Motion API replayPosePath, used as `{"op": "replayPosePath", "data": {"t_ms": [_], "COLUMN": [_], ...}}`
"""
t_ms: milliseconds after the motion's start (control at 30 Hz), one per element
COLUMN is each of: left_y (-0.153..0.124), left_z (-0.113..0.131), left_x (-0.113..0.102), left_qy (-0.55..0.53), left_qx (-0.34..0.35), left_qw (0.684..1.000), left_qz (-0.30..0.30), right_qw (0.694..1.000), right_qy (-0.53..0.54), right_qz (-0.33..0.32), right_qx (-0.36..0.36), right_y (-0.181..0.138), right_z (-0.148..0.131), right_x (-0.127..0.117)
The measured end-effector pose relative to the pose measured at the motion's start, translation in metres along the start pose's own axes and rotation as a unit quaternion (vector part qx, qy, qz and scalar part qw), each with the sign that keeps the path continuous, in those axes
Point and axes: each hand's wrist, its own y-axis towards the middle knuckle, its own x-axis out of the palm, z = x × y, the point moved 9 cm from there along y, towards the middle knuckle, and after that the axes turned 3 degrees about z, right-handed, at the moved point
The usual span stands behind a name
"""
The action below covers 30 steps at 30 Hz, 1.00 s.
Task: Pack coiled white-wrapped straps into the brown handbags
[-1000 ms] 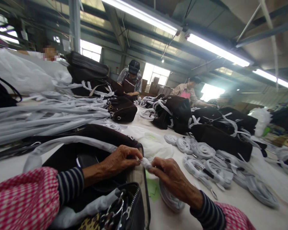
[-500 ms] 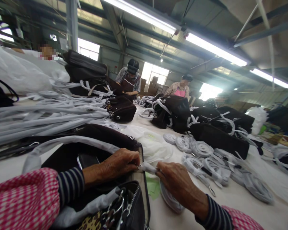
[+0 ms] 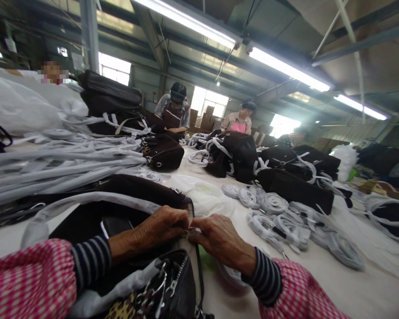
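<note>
My left hand [image 3: 161, 228] is closed in a pinch at the rim of an open black handbag [image 3: 153, 188]. My right hand [image 3: 221, 237] meets it there, pinching a short white-wrapped strap end [image 3: 193, 230]. The fingertips nearly touch, and something small and shiny shows between them. What exactly the left fingers hold is hidden. A white-wrapped handle [image 3: 96, 199] arches over the bag. Below my left wrist lie a silver chain [image 3: 162, 283], a leopard-print piece [image 3: 123, 308] and a zipped black pouch [image 3: 184, 288].
Several coiled wrapped straps [image 3: 272, 203] lie to the right. Long wrapped straps [image 3: 69, 164] spread across the left. Black bags [image 3: 236, 150] stand farther back on the white table [image 3: 232, 305]. Co-workers, one in a pink apron [image 3: 237, 126], are on the far side.
My right hand has moved left and up to my left hand, closing the gap where the wrapped strap showed. My left hand stays at the bag's rim. The whole view has shifted slightly.
</note>
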Motion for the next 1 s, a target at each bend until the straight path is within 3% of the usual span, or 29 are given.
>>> {"op": "replayPosePath", "data": {"t_ms": [233, 367, 500, 667, 833, 933, 1000], "left_y": [-0.001, 0.0, 0.001, 0.001, 0.0, 0.001, 0.001], "left_z": [-0.001, -0.001, 0.0, -0.003, -0.009, -0.01, -0.01], "left_x": [-0.004, -0.004, -0.006, -0.007, -0.004, -0.005, -0.005], "left_qy": [-0.044, -0.062, -0.087, -0.096, -0.118, -0.127, -0.132], "left_qx": [-0.025, -0.053, -0.077, -0.098, -0.115, -0.114, -0.113], "left_qw": [0.999, 0.997, 0.993, 0.99, 0.986, 0.985, 0.985], "left_qz": [0.012, 0.006, 0.012, 0.014, 0.013, 0.017, 0.019], "right_qw": [0.995, 0.996, 0.999, 0.992, 0.987, 0.953, 0.9], "right_qy": [-0.075, -0.071, 0.001, 0.116, 0.161, 0.294, 0.416], "right_qz": [-0.022, -0.038, -0.043, 0.012, -0.005, -0.049, -0.101], "right_qx": [0.065, 0.048, 0.016, -0.046, 0.023, 0.056, 0.079], "right_y": [-0.025, -0.037, -0.046, -0.066, -0.063, -0.052, -0.045], "right_z": [0.038, 0.034, 0.025, 0.019, 0.013, 0.003, -0.002], "right_x": [0.011, 0.018, 0.01, -0.02, -0.016, 0.003, 0.022]}}
